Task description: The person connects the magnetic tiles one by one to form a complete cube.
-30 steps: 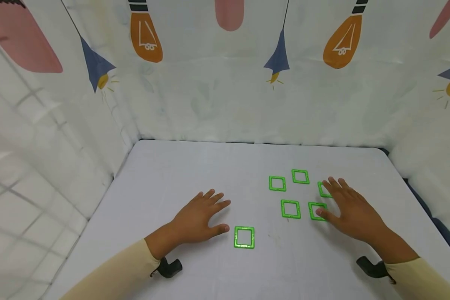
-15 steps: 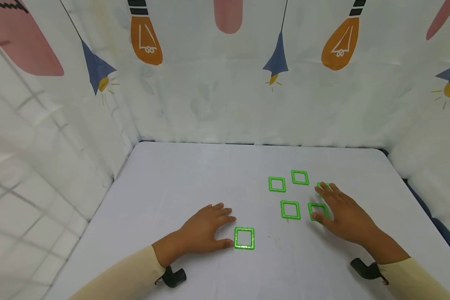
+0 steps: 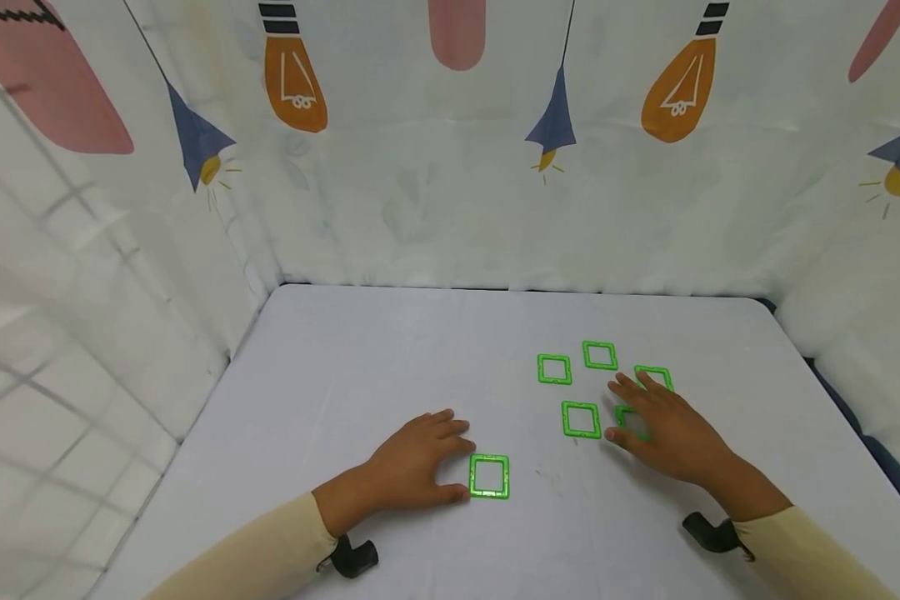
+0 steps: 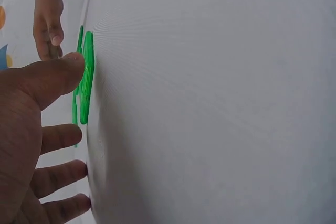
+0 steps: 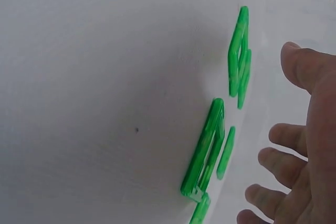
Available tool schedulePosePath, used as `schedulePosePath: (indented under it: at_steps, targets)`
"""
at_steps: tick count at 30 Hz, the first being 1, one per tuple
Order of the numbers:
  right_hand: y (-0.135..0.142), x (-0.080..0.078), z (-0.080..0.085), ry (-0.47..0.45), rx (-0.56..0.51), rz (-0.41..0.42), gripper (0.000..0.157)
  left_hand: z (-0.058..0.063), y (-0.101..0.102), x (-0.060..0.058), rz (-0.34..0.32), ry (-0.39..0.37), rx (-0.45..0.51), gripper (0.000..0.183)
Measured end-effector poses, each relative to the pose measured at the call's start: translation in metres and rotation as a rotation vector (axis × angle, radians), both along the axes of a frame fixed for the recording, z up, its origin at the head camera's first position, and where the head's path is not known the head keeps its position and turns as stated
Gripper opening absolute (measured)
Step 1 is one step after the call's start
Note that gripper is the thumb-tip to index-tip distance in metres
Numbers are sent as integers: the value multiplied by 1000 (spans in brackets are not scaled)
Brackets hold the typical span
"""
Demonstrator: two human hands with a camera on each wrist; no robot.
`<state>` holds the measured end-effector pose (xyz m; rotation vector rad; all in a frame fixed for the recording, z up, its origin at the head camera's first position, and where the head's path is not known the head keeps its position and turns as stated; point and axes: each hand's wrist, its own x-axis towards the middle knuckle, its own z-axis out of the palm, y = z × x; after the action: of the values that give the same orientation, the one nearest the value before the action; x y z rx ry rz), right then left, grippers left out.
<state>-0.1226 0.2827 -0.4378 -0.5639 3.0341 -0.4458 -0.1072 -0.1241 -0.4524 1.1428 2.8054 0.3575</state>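
My left hand [image 3: 420, 462] reaches in low over the table, its fingers spread and loosely bent. Its thumb and forefinger come right to the left side of a single green square frame [image 3: 506, 477], flat and hollow. In the left wrist view the thumb overlaps that green frame [image 4: 88, 87]. Over a group of similar squares, my right hand [image 3: 671, 433] hovers with fingers apart, holding nothing. It partly hides one green square [image 3: 620, 417] and overlaps the corner of another square [image 3: 654, 369]. The right wrist view shows green frames [image 5: 198, 156] lying below the hand.
Further green squares lie left of the right hand: a near one [image 3: 581, 434], a back left one [image 3: 554, 381] and a back one [image 3: 600, 367]. The white table [image 3: 390, 333] meets a patterned cloth wall [image 3: 450, 208]. Black wrist mounts [image 3: 356, 560] hang under the sleeves.
My left hand has moved right and nearer, up to the single green square. My right hand has drifted left over the group, uncovering more of the far right square. The squares stay put.
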Motion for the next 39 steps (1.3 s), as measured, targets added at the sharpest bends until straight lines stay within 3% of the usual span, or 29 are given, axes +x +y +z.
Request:
schedulePosePath:
  at_steps: [24,39]
  targets:
    - [-17,-10,-10,61,58,103,59,-1,4,1,-7,36,59,47]
    - [-21,-14,-12,51,85,118,57,-3,8,-1,23,-1,28,49]
